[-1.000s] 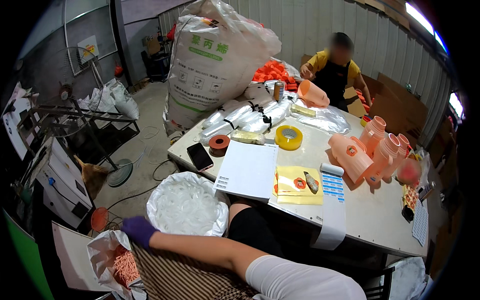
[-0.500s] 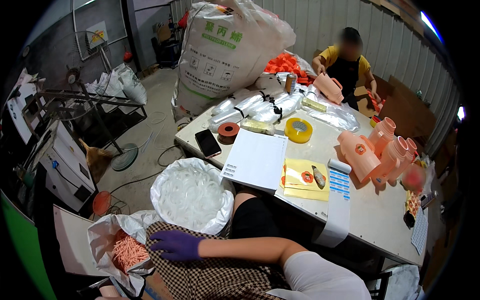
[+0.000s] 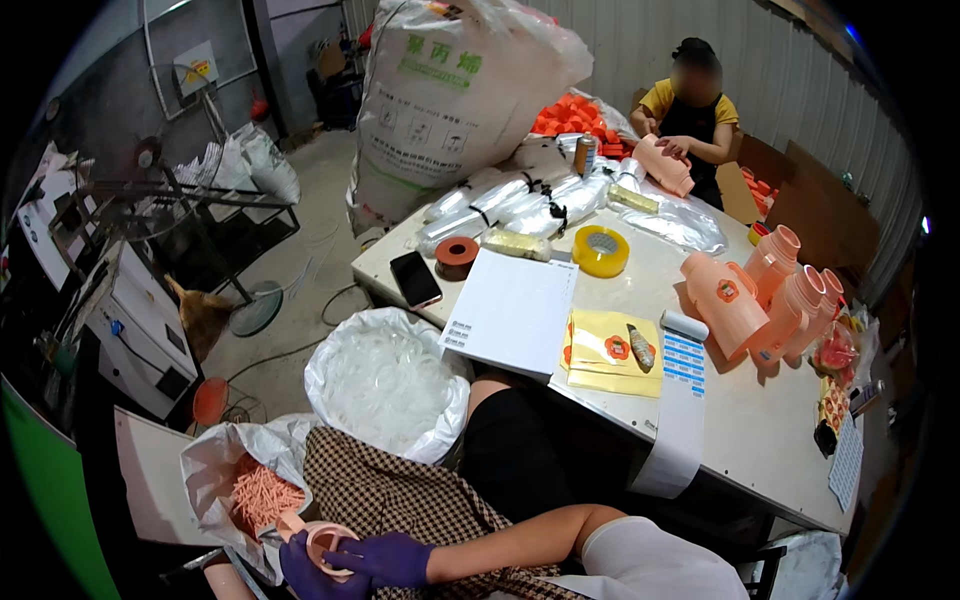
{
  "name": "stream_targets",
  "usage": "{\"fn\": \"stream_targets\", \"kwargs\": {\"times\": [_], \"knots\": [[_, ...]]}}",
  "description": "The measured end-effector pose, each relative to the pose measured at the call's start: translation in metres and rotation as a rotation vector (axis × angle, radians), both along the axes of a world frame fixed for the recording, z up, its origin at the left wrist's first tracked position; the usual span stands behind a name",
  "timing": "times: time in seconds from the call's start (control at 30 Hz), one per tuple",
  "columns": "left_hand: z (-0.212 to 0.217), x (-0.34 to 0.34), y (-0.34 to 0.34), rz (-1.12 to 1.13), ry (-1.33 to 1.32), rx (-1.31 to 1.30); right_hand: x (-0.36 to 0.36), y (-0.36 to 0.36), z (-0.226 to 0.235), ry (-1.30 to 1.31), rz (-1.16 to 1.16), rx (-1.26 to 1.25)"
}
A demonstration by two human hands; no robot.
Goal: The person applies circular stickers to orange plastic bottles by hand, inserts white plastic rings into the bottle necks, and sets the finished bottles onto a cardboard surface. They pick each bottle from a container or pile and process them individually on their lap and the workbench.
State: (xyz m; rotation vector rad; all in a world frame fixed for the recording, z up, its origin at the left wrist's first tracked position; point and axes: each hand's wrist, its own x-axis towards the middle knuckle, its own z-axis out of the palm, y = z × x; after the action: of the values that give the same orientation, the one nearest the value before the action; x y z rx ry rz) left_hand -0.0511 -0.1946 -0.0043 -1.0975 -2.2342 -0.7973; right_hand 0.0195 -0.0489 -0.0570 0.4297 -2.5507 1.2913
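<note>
Pink ring-shaped part (image 3: 319, 540) is sitting between your gloved hands, your left hand (image 3: 303, 572) and right hand (image 3: 388, 560) clamping their fingers on it. Its tab (image 3: 290, 523) is pointing far-left, toward the white bag (image 3: 205, 478). Your checked apron (image 3: 400, 490) is lying just right; the counter (image 3: 745, 430) is standing well apart, far-right.

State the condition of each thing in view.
Peach plastic ring, held in purple-gloved left hand, right hand touching it
Black rectangular phone, face up, screen dark
White plastic sack of translucent pieces, open
White plastic sack of peach sticks, open
Blue-and-white label roll, partly unrolled
</note>
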Motion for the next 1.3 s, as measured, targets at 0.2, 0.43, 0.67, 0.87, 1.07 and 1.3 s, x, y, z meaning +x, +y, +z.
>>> {"fn": "stream_targets", "kwargs": {"times": [0.2, 0.43, 0.67, 0.87, 1.07, 1.3], "knots": [[-0.001, 0.006, 0.0, -0.058, 0.118, -0.126, -0.016, 0.003, -0.002, -0.264, 0.036, 0.049], [-0.016, -0.041, -0.022, -0.035, 0.198, -0.1, -0.033, 0.006, 0.039, -0.113, 0.179, 0.289], [-0.008, -0.173, -0.058, 0.105, -0.171, 0.474, -0.016, 0.072, 0.074, 0.407, -0.214, 0.183], [0.008, -0.163, -0.057, -0.012, -0.204, 0.547, 0.011, 0.198, 0.047, 0.146, -0.821, 0.446], [0.031, -0.106, -0.033, 0.003, 0.003, 0.265, -0.046, 0.257, 0.015, -0.152, -0.558, 0.972], [0.02, -0.048, -0.028, -0.057, -0.162, 0.012, -0.051, 0.29, 0.025, 0.043, -0.705, 0.639]]}}
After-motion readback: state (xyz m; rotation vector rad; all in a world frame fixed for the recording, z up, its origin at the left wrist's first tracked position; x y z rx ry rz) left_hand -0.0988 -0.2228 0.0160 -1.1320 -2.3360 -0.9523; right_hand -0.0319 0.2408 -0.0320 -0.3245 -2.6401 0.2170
